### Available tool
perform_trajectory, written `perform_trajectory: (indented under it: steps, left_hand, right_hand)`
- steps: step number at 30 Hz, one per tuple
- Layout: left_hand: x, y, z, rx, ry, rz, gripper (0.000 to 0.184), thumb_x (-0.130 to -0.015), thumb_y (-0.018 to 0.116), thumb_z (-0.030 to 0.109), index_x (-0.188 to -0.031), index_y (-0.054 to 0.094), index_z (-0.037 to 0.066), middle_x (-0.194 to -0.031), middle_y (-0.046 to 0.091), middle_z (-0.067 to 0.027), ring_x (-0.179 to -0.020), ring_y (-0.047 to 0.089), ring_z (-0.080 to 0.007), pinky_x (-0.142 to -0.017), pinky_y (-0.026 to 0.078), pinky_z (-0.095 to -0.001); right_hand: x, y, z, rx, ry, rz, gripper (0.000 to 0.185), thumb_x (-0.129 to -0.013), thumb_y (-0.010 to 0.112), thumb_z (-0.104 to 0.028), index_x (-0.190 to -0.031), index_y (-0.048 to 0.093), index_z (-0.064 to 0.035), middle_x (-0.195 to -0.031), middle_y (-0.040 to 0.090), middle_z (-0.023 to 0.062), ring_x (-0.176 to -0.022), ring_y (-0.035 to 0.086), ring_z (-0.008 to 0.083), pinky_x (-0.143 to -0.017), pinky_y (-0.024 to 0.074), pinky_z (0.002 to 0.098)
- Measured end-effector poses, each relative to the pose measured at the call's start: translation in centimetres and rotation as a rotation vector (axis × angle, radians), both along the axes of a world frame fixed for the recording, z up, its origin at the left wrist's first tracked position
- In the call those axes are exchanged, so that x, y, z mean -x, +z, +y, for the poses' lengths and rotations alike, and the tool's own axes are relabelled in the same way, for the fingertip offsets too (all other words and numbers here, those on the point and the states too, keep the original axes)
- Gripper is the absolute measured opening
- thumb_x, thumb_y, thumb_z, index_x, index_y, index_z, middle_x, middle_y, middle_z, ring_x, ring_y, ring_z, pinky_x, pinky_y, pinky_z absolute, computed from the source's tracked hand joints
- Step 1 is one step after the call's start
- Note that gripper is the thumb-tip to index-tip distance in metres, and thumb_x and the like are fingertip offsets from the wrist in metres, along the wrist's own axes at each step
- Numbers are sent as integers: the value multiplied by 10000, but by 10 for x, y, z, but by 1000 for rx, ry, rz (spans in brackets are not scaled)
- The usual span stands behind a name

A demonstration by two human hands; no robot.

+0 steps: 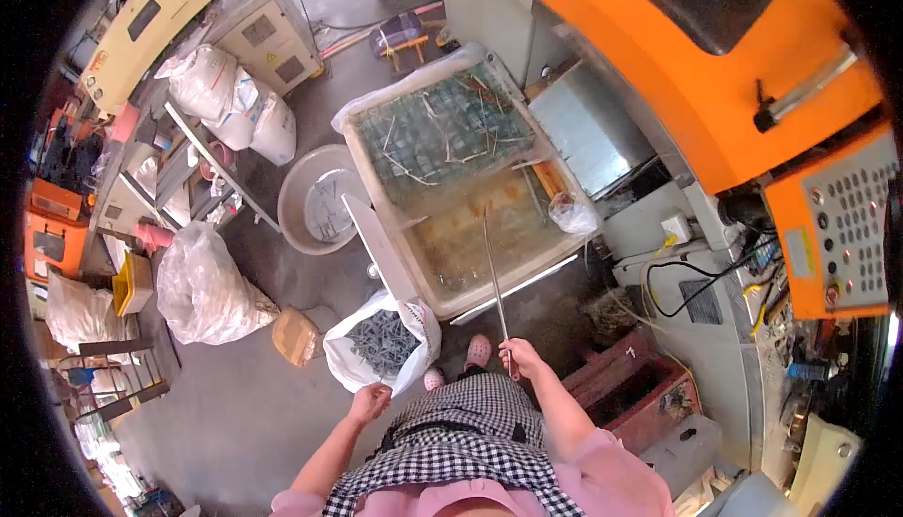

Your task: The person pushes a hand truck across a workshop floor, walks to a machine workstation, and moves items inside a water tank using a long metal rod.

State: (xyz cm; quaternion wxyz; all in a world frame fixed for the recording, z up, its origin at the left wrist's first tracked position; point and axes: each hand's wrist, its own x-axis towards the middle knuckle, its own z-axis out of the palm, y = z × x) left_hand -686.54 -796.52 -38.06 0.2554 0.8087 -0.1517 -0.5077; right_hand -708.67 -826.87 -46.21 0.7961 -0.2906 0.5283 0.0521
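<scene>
My right hand (521,358) is wrapped round the near end of a long thin metal rod (496,277). The rod reaches forward into a large pale tub (438,304) of murky brownish water (461,252), where its far tip looks to be under the surface. Dark greenish blocky pieces (442,127) fill the tub's far part, with thin pale sticks (400,167) lying over them. My left hand (369,402) is closed at the near rim of a white sack (421,327); what its fingers pinch is hidden. Many small dark grey parts (383,343) lie in the sack.
Left of the tub stands a round basin (292,206) with a few dark pieces. An orange machine (696,65) with a button panel (851,230) looms at the right. A red metal box (632,381) sits beside my right arm. Plastic bags (202,282) and a brown package (297,336) lie left.
</scene>
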Motion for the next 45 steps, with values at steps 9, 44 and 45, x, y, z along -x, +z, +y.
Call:
perform_trajectory:
  steps: [9, 44, 45]
  left_hand:
    - [-14, -16, 102, 54, 247, 44, 188, -793, 555, 132, -900, 576, -22, -667, 596, -75, -518, 546, -129, -448, 450, -261]
    - [16, 70, 2, 155, -247, -250, 437, -889, 356, 321, -791, 587, -37, -659, 583, -207, -685, 584, -347, -642, 437, -438]
    - [19, 86, -4, 78, -245, -53, 480, -894, 321, 344, -838, 590, -50, -656, 600, -181, -633, 600, -300, -585, 463, -406]
  right_hand:
    - [-24, 26, 68, -91, -145, 21, 167, -869, 404, -115, -758, 469, -9, -569, 425, 37, -392, 342, 79, -325, 260, 197]
    - [-97, 155, 237, 425, 355, -139, 365, -857, 428, -263, -585, 515, -34, -465, 474, 52, -364, 451, 169, -351, 338, 299]
    - [-98, 146, 241, 461, 431, -131, 354, -853, 404, -241, -599, 527, -26, -473, 484, 57, -372, 465, 174, -357, 355, 302]
